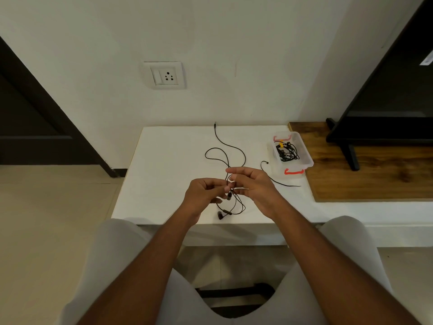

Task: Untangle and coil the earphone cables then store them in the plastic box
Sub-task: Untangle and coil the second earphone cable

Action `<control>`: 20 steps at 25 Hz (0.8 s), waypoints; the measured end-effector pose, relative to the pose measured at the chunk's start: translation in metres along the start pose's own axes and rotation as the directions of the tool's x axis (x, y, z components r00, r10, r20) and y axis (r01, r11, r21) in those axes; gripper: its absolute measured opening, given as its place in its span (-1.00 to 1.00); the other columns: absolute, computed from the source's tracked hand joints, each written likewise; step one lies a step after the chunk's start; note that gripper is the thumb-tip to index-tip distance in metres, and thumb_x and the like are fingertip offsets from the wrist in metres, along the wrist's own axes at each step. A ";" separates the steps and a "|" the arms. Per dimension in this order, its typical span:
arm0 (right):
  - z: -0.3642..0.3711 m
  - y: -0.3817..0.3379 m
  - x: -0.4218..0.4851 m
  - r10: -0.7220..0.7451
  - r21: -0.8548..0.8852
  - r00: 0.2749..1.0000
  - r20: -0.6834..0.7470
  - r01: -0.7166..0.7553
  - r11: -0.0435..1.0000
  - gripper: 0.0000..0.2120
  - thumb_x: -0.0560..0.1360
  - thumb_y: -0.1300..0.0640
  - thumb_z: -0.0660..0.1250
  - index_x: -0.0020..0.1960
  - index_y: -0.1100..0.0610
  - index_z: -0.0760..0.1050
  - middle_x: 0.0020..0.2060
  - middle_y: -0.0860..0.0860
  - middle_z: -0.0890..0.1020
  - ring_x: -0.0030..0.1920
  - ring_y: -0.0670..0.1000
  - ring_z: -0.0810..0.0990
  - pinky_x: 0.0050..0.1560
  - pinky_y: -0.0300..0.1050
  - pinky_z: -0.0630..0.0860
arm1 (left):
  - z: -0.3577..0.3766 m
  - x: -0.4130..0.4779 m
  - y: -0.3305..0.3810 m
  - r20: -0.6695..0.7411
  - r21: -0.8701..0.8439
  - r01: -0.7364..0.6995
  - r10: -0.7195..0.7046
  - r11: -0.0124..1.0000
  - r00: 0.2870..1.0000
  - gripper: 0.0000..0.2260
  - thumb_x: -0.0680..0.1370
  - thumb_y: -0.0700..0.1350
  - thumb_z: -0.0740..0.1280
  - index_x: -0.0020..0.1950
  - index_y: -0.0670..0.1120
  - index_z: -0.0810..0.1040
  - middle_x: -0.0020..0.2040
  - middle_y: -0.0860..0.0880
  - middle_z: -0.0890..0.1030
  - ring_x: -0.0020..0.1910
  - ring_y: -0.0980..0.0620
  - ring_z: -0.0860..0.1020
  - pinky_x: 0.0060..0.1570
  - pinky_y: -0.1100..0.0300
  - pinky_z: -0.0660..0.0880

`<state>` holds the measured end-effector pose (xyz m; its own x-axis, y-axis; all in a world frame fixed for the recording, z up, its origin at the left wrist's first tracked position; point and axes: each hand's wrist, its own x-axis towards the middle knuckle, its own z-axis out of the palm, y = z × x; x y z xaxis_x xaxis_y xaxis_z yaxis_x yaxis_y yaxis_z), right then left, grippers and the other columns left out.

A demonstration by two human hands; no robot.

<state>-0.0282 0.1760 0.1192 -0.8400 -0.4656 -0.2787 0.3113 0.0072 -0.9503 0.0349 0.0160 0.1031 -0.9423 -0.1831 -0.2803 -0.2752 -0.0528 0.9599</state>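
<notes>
A black earphone cable [225, 146] lies in loose loops on the white table [164, 184], its plug at the far edge by the wall. My left hand [203, 195] and my right hand [254, 186] pinch the tangled part of this cable just above the table. Two earbuds hang below my fingers near the front edge. A clear plastic box [302, 158] with red clasps stands at the right, holding a coiled black earphone with a yellow tie [287, 151]. Another thin black cable [273, 179] lies between my right hand and the box.
A wooden board [365, 174] adjoins the table on the right, with a black TV stand leg [351, 156] on it. A wall socket [165, 75] sits on the wall behind. My knees are below the table's front edge.
</notes>
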 end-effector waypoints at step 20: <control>0.005 0.004 0.000 0.123 0.269 0.977 -0.176 -0.073 0.960 -0.78 0.49 0.39 0.37 0.14 0.34 0.56 -0.05 0.28 0.69 0.00 0.15 0.71 0.06 -0.13 0.63 | 0.013 0.005 -0.007 -0.297 0.482 -0.209 0.383 0.851 0.875 -0.85 0.46 -0.26 0.42 -0.01 -0.14 0.70 -0.30 0.03 0.66 -0.37 0.28 0.59 -0.24 0.49 0.47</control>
<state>-0.0247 0.1721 0.1161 -0.8601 -0.2983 -0.4137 0.4796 -0.1968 -0.8551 0.0297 0.0282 0.0954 -0.8733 -0.4716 0.1225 -0.1291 0.4664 0.8751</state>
